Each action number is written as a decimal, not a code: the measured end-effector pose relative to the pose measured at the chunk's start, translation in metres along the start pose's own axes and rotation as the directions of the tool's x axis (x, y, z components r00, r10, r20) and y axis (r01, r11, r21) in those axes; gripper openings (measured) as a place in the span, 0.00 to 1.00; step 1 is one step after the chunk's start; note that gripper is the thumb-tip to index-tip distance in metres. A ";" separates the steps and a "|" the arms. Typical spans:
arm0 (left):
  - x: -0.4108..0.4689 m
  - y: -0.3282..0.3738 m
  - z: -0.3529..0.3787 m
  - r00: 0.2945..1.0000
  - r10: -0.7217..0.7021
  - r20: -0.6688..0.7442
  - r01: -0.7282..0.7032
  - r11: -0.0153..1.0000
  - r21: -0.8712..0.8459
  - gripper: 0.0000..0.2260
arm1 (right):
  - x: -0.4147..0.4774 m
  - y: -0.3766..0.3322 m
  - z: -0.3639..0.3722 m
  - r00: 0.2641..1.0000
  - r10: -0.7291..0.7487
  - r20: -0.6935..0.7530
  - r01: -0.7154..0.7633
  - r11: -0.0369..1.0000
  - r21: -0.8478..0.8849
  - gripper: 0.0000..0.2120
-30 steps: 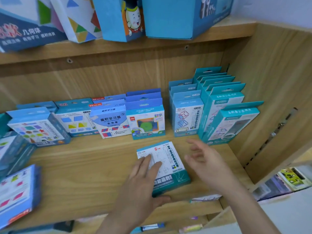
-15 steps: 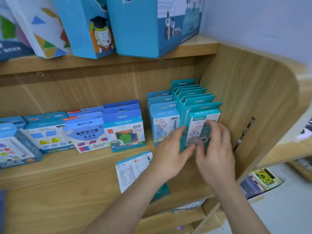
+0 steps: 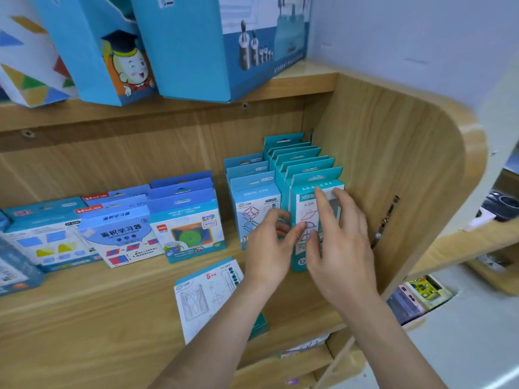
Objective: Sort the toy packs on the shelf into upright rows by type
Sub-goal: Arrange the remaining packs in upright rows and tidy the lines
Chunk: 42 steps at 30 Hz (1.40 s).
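Head view: your left grip [image 3: 266,248] pinches the front teal pack [image 3: 302,203] at two o'clock; your right grip [image 3: 342,248] lies open-fingered against its face.

Teal toy packs [image 3: 304,167] upright in a row at far right, one white-fronted pack [image 3: 202,299] flat on the shelf [image 3: 84,318]

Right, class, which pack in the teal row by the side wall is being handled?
The front pack, marked S-335: the left hand pinches its edge and the right hand touches its face. Those behind show only tops.
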State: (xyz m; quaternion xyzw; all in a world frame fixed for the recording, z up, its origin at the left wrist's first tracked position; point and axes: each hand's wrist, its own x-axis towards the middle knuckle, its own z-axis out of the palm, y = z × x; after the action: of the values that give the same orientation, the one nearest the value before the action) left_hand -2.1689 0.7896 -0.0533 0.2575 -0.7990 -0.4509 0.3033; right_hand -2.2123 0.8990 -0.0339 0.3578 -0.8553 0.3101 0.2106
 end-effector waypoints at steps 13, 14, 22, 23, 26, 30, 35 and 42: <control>-0.002 -0.003 -0.007 0.998 0.058 0.011 -0.059 0.996 0.063 0.18 | -0.012 0.008 -0.006 0.999 -0.031 -0.008 0.032 0.997 0.067 0.28; -0.003 -0.004 -0.008 0.998 0.063 0.010 -0.063 0.996 0.067 0.18 | -0.012 0.008 -0.006 0.999 -0.030 -0.010 0.031 0.997 0.077 0.28; -0.008 -0.003 -0.014 0.997 0.078 0.028 -0.080 0.995 0.066 0.18 | -0.018 0.007 -0.007 1.000 -0.014 -0.024 0.017 0.991 0.136 0.27; -0.009 -0.003 -0.015 0.997 0.073 0.029 -0.075 0.996 0.058 0.18 | -0.019 0.007 -0.007 1.000 -0.014 -0.022 0.017 0.989 0.145 0.27; -0.014 -0.002 -0.024 0.997 0.070 0.018 -0.071 0.996 0.052 0.17 | -0.023 0.007 -0.007 1.000 -0.018 0.004 0.017 0.984 0.176 0.27; -0.031 -0.007 -0.058 0.995 0.096 0.010 -0.096 0.988 0.117 0.09 | -0.031 0.003 -0.006 0.998 -0.017 0.068 -0.003 0.961 0.276 0.26; -0.076 -0.035 -0.115 0.968 0.024 0.251 -0.122 0.916 0.382 0.14 | -0.042 -0.005 0.007 0.959 -0.087 0.271 -0.050 0.886 0.461 0.26; -0.127 -0.088 -0.127 0.927 0.070 0.369 -0.330 0.621 0.711 0.33 | -0.059 -0.017 0.040 0.571 -0.383 0.726 -0.003 0.884 0.468 0.37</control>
State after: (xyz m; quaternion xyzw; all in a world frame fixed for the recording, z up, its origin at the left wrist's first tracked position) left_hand -1.9785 0.7643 -0.1104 0.1962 -0.9741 -0.0696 0.0880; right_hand -2.1668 0.8907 -0.0910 0.5870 -0.7240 0.2657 -0.2462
